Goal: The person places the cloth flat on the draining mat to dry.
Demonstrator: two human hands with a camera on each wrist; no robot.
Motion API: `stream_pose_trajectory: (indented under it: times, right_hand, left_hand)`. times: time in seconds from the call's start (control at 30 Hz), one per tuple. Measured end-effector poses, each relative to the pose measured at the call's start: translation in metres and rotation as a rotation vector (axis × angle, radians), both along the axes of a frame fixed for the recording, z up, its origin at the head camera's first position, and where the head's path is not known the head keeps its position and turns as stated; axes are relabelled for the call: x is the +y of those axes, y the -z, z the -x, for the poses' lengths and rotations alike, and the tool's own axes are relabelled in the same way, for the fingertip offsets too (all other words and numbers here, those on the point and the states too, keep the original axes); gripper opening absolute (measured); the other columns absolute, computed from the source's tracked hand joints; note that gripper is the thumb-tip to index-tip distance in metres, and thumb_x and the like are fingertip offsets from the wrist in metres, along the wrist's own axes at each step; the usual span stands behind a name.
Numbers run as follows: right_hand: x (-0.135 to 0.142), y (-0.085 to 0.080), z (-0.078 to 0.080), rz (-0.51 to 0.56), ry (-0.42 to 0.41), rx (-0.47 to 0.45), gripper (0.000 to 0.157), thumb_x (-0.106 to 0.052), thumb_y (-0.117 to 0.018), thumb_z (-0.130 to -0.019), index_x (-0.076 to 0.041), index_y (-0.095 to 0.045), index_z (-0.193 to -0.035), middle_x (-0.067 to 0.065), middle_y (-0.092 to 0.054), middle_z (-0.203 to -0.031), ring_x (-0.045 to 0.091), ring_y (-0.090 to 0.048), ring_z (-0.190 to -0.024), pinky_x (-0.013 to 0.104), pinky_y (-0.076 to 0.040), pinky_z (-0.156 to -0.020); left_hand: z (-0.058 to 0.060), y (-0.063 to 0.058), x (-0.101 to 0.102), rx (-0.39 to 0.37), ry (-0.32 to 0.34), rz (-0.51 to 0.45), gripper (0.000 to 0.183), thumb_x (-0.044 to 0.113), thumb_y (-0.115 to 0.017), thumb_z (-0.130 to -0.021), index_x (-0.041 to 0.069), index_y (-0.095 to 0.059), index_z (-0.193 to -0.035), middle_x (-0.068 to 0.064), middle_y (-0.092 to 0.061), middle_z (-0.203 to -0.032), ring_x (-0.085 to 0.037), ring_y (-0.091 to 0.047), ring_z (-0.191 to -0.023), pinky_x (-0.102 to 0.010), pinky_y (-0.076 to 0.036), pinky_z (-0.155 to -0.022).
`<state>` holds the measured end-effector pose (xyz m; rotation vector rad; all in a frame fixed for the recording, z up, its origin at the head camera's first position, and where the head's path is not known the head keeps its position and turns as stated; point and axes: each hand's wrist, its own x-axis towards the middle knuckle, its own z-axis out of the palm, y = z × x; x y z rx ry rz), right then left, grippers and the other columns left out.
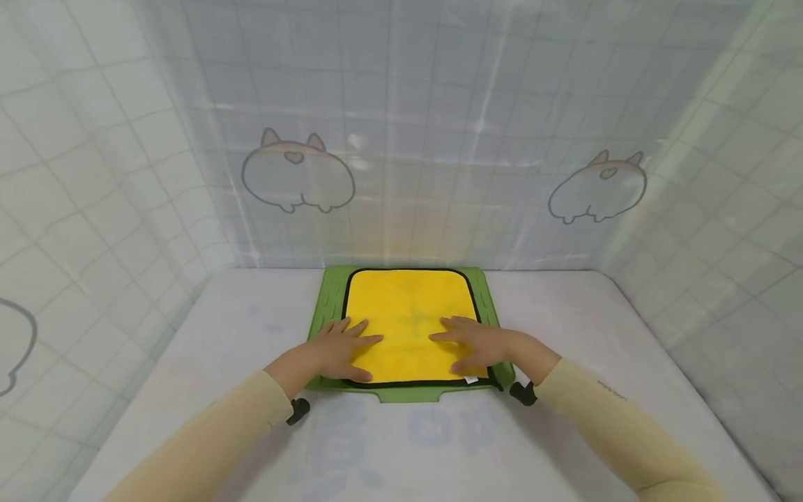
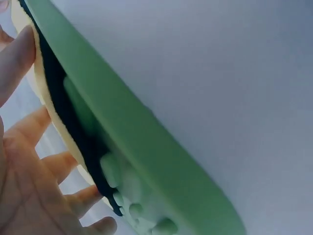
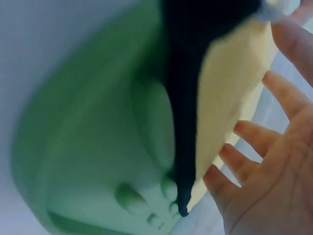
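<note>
A yellow cloth with black edging lies spread over a green plastic tray that has raised bumps along its sides. My left hand rests with spread fingers on the cloth's left part. On the right part, my right hand touches the cloth, its fingers also spread. A small white tag shows at the cloth's near right corner. The left wrist view has the fingertips of the left hand against the cloth's edge. Likewise the right hand meets the yellow fabric in the right wrist view.
The tray sits on a white table cover with faint blue print. A gridded curtain with cartoon animal drawings rises behind it and along both sides. Black wrist mounts sit below the wrists.
</note>
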<state>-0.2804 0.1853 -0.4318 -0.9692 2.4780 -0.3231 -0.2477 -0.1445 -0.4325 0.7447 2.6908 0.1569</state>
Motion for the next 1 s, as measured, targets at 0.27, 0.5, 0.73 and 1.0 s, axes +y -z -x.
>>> stream_pose_trajectory:
  times: [0.27,0.5,0.73,1.0]
  right_hand:
    - [0.001,0.002,-0.01,-0.058,-0.03,0.011,0.067,-0.043,-0.067,-0.082,-0.042,-0.033,-0.14,0.002,-0.003,-0.155,0.029,0.003,-0.14,0.054,-0.019,-0.107]
    - [0.012,0.002,-0.014,0.029,-0.048,-0.012,0.059,-0.038,-0.066,-0.084,-0.036,-0.042,-0.137,0.004,-0.011,-0.154,0.029,-0.004,-0.14,0.052,-0.022,-0.107]
    - [0.029,-0.001,-0.021,0.188,0.043,-0.049,0.047,-0.04,-0.057,-0.09,-0.025,-0.051,-0.133,0.005,-0.026,-0.15,0.027,-0.022,-0.137,0.051,-0.026,-0.105]
    - [0.061,-0.011,-0.027,0.211,0.263,-0.007,0.046,-0.04,-0.059,-0.089,-0.023,-0.052,-0.131,-0.006,-0.047,-0.136,0.021,-0.041,-0.127,0.046,-0.036,-0.1]
  left_hand:
    - [-0.004,0.005,-0.008,0.045,0.059,0.049,0.072,0.063,-0.054,-0.08,0.037,-0.03,-0.143,-0.014,-0.013,-0.152,-0.044,-0.007,-0.137,-0.064,-0.008,-0.104]
    - [-0.01,0.008,-0.02,0.026,0.064,-0.009,0.063,0.056,-0.053,-0.085,0.038,-0.032,-0.142,-0.014,-0.011,-0.153,-0.044,-0.002,-0.137,-0.061,-0.003,-0.107]
    - [-0.018,0.016,-0.037,0.072,0.038,-0.081,0.061,0.056,-0.053,-0.086,0.034,-0.039,-0.14,-0.014,-0.017,-0.152,-0.044,-0.009,-0.136,-0.061,-0.01,-0.106]
    - [-0.02,0.017,-0.071,0.134,-0.082,-0.219,0.066,0.055,-0.054,-0.086,0.025,-0.037,-0.143,-0.019,-0.023,-0.149,-0.046,-0.012,-0.135,-0.063,-0.007,-0.105]
